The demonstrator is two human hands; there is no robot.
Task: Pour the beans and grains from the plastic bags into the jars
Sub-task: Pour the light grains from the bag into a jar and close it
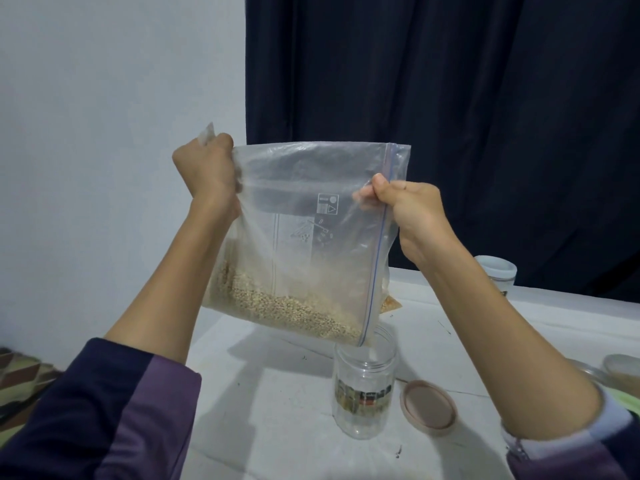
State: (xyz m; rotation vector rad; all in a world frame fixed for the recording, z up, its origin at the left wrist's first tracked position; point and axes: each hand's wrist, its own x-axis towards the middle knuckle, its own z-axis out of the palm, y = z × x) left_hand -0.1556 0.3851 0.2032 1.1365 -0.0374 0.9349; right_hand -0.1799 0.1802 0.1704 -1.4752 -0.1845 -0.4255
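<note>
Dark blue curtain [450,116] hung across the back, white bench [277,410] below it. Both hands were up in the air with the big clear zip bag [311,220] stretched between them, turned sideways so the blue zip strip ran down its right edge. The left hand [204,168] was a closed fist bunched round the bag's upper left corner, forearm angled up from a purple and navy sleeve [104,410]. The right hand [408,209] pinched the zip edge between thumb and curled fingers, wrist bent down. The pale grains [284,303] sat heaped along the bag's low side, sliding toward the bottom right corner, which hung right over the mouth of the clear plastic jar [363,382]. The jar stood upright on the bench and looked basically empty. Its beige lid [429,407] lay flat just to the right. Another white-lidded jar [497,268] stood further back.
</note>
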